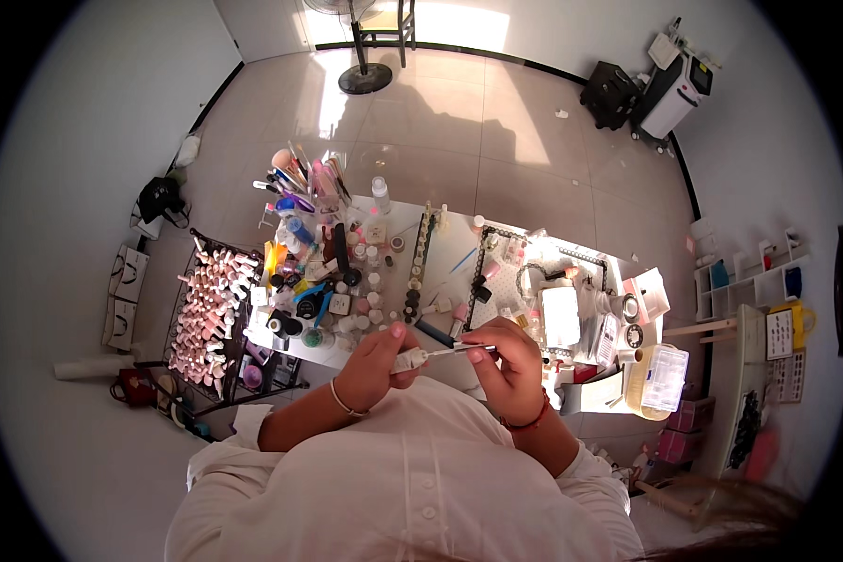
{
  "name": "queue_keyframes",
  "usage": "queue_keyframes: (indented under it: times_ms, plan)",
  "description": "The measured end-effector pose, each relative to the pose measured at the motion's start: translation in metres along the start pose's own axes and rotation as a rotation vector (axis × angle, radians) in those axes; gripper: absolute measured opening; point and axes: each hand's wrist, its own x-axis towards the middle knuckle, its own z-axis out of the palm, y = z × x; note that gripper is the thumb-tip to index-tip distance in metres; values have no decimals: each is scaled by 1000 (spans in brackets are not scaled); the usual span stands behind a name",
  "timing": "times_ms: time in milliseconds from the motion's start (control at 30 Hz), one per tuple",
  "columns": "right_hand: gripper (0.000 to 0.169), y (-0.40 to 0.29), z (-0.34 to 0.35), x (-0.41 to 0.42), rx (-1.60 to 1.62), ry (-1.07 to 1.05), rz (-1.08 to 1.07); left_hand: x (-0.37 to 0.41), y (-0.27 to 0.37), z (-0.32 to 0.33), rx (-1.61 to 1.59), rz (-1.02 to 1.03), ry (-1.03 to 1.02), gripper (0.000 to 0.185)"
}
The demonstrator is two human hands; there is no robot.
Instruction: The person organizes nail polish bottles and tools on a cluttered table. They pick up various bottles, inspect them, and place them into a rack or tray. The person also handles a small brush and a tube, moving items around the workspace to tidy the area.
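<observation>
Close to my chest, my left hand [379,360] grips a small whitish bottle-like piece [410,360] between thumb and fingers. My right hand [511,367] pinches a thin brush [472,347] with a metallic handle. Its slim end points left and meets the open-looking end of the piece; whether it is inside or only touching, I cannot tell. Both hands are held above the near edge of a white table [444,242]. Just beyond them lies a dark flat bar [434,334], probably a nail file.
Jars and bottles [374,298] crowd the table's left, with a brush holder [329,204] behind. A strip of round samples [419,267] crosses the middle. Lace-edged mat [488,309] and white box [560,316] lie right. A rack of polish bottles [211,316] stands left; a fan [365,77] stands beyond.
</observation>
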Motion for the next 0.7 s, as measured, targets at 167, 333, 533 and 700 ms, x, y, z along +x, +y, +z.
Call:
queue_keyframes:
  times_ms: [167, 333, 533, 700]
  plan:
    - [16, -1, -3, -2, -8, 4, 30, 0, -1, 0, -2, -2, 5, 63]
    - [16, -1, -3, -3, -4, 17, 28, 0, -1, 1, -11, -2, 16, 63]
    - [17, -2, -2, -3, 0, 15, 13, 0, -2, 0, -25, -2, 15, 63]
    - [17, -3, 0, -3, -3, 14, 1, -1, -3, -2, -12, 8, -7, 63]
